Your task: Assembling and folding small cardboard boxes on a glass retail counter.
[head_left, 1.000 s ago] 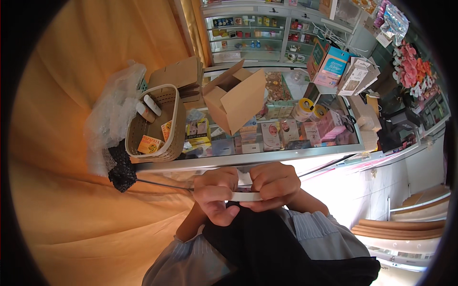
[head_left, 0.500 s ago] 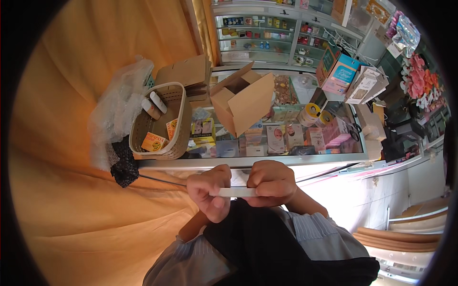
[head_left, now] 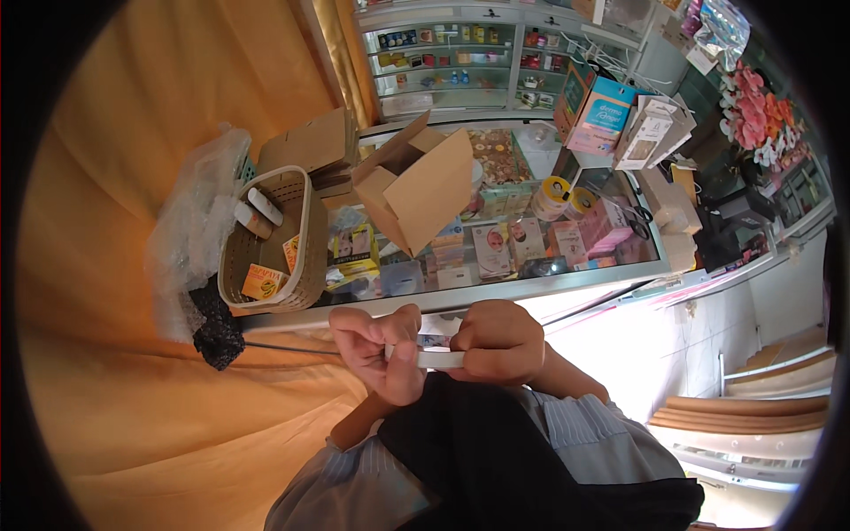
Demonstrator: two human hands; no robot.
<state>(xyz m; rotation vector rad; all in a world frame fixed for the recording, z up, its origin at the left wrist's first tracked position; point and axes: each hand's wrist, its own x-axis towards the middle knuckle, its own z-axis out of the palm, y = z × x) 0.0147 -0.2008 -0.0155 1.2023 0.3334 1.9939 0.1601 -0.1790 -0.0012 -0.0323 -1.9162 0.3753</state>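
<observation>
Both my hands are closed on a narrow whitish object [head_left: 440, 359] held in front of my chest; its thin edge faces up, and its kind cannot be made out. My left hand [head_left: 382, 350] pinches its left end, thumb raised against it. Curled fingers of my right hand [head_left: 498, 343] grip the right end and hide part of it. Beyond the hands, an open cardboard box [head_left: 434, 190] stands tilted on the glass counter [head_left: 390, 305], its flaps spread.
A woven plastic basket [head_left: 312, 252] with two white-capped bottles and orange boxes stands on the counter's left, beside bubble wrap [head_left: 190, 221] and flattened cardboard [head_left: 305, 142]. Scissors [head_left: 639, 221], yellow-lidded tubs [head_left: 552, 196] and cartons [head_left: 602, 115] are on the right. An orange curtain [head_left: 115, 265] hangs at left.
The view has turned, so the counter and its contents sit further left and tilted. My left thumb has shifted upright against the whitish object; both hands still hold it.
</observation>
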